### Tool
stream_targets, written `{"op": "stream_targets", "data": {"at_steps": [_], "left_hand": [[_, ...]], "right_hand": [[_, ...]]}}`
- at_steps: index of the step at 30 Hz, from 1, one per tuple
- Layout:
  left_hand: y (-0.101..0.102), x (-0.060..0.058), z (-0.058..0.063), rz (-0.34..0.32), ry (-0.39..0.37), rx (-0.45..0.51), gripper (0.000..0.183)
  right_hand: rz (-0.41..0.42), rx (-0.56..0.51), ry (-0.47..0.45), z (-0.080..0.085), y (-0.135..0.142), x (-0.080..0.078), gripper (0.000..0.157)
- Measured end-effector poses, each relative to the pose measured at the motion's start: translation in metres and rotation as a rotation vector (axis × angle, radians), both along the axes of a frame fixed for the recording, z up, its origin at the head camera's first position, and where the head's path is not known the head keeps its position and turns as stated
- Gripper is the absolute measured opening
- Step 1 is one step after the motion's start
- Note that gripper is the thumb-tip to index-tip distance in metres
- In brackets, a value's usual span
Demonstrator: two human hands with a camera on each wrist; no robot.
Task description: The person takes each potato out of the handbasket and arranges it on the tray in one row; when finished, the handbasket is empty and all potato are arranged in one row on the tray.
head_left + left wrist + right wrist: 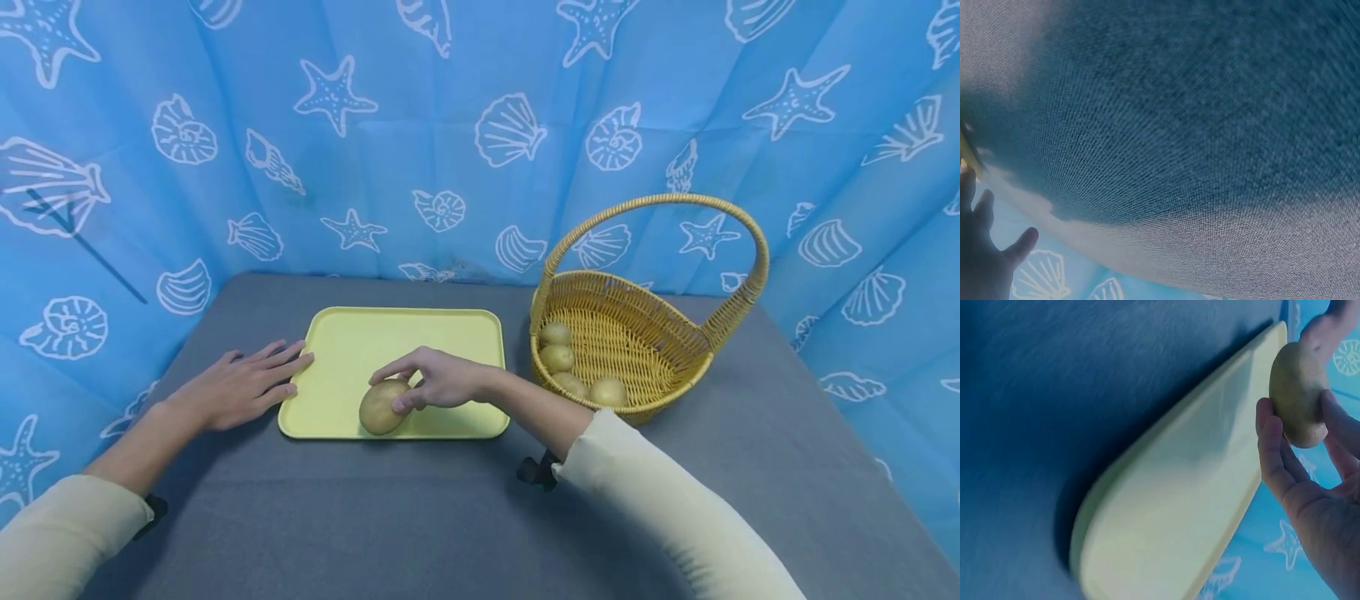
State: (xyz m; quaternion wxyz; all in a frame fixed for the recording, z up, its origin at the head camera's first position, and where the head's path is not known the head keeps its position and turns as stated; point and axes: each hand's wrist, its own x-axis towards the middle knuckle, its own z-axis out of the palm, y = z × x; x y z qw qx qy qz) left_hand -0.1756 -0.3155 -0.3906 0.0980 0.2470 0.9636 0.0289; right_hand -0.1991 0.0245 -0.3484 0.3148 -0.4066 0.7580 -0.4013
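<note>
A potato (383, 407) is pinched between the thumb and fingers of my right hand (438, 379), over the front left part of a yellow tray (442, 333). The right wrist view shows the same potato (1299, 394) gripped at its sides, and from there it looks raised above the tray. My left hand (247, 383) lies with fingers spread, its fingertips touching the tray's left edge. Dark and partly cut off, the left hand (985, 250) also appears at the corner of the left wrist view.
Right of the tray stands a wicker basket (637, 350) with a tall arched handle (660, 200); several potatoes (557, 358) lie along its left side. A grey cloth (337, 517) covers the table. Blue shell-patterned curtain (450, 125) hangs behind and at both sides.
</note>
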Motion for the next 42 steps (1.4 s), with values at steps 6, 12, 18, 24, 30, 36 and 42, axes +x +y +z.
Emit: {"op": "stream_targets", "data": {"at_steps": [6, 12, 18, 24, 30, 36, 42], "left_hand": [[-0.001, -0.001, -0.003, 0.007, -0.004, -0.001, 0.064], [-0.001, -0.001, -0.002, 0.0, 0.004, 0.01, 0.062], [0.001, -0.002, -0.002, -0.018, 0.027, 0.025, 0.06], [-0.001, -0.002, -0.004, -0.003, 0.011, 0.026, 0.06], [-0.003, -0.002, -0.004, -0.013, 0.011, 0.02, 0.058], [-0.002, 0.0, -0.002, -0.027, 0.026, 0.015, 0.055], [-0.002, 0.001, -0.001, -0.027, 0.035, 0.016, 0.055]], "right_hand": [[-0.074, -0.048, 0.02, -0.011, -0.025, 0.005, 0.046], [-0.162, -0.059, 0.068, -0.023, -0.045, 0.006, 0.045], [-0.191, -0.044, 0.142, -0.032, -0.064, 0.007, 0.045], [-0.206, -0.01, 0.178, -0.031, -0.086, 0.013, 0.046], [-0.277, 0.027, 0.253, -0.03, -0.103, 0.022, 0.048], [-0.371, 0.09, 0.263, -0.031, -0.107, 0.026, 0.038], [-0.314, 0.101, 0.311, -0.033, -0.101, 0.022, 0.042]]}}
